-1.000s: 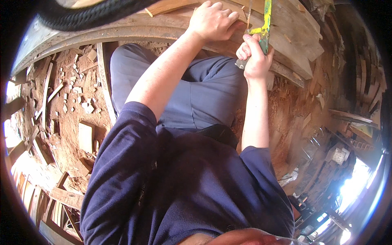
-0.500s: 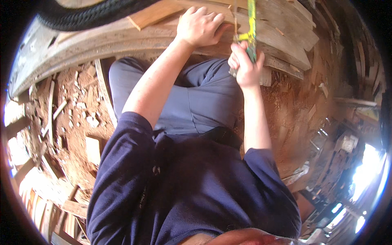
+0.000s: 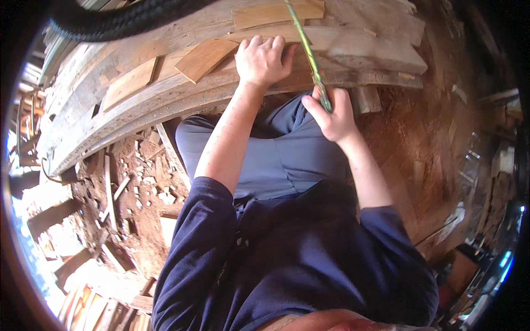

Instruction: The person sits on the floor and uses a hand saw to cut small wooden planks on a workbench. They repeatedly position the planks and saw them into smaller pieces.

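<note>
My right hand (image 3: 333, 115) grips the green handle of a hacksaw (image 3: 302, 38), whose yellow-green frame points away from me across the near edge of a thick wooden bench (image 3: 359, 62). The saw appears nearly edge-on, so its blade is hard to make out. Just left of the saw, my left hand (image 3: 263, 62) is closed with bent fingers over a thin wooden board (image 3: 295, 51) at the bench edge. Most of that board is hidden under the hand.
Thin wooden pieces lie on the bench: one board (image 3: 205, 59) left of my hand, another (image 3: 131, 83) farther left, and a third (image 3: 265, 15) beyond. Offcuts (image 3: 149, 180) and sawdust cover the ground at left. A black braided hose (image 3: 121, 22) crosses the upper left.
My right hand has drawn the hacksaw back toward me and slightly down, and the saw now tilts leftward. My left hand stays at the board; the view has shifted.
</note>
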Tool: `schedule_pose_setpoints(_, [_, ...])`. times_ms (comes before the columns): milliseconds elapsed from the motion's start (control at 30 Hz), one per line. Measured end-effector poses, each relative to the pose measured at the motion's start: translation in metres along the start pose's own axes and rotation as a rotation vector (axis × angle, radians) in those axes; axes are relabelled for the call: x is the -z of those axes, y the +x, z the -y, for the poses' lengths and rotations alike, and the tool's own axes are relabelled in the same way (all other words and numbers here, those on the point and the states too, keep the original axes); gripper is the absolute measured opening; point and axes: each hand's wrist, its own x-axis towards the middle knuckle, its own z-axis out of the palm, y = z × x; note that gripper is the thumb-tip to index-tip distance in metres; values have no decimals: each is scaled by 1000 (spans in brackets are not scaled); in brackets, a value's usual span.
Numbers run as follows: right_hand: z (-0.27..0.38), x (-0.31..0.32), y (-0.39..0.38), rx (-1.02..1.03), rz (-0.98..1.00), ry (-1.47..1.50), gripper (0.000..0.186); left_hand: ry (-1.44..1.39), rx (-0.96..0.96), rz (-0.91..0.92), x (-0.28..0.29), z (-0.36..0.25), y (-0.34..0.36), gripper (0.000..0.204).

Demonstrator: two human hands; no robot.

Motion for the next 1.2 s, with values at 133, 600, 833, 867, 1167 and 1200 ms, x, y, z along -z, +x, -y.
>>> schedule_pose_setpoints(133, [9,5,18,-201,-47,301,29,18,-14,-25,2,-1,1,33])
schedule_pose_setpoints(600, [0,-5,-25,-380,-16,729,33,17,-19,-27,-6,1,1,35])
schedule_pose_setpoints(833, [21,26,-81,-324,60,349,35,-4,-26,-48,-6,1,2,33])
schedule_pose_setpoints(867, [26,31,-85,-342,45,338,35,-4,-35,-49,-6,1,2,33])
schedule_pose_setpoints(1167, [48,44,-70,-252,-17,392,30,39,-78,-50,-6,2,1,34])
schedule_pose_setpoints(1200, [49,43,-67,-178,-46,348,30,37,-77,-54,-7,1,1,35])
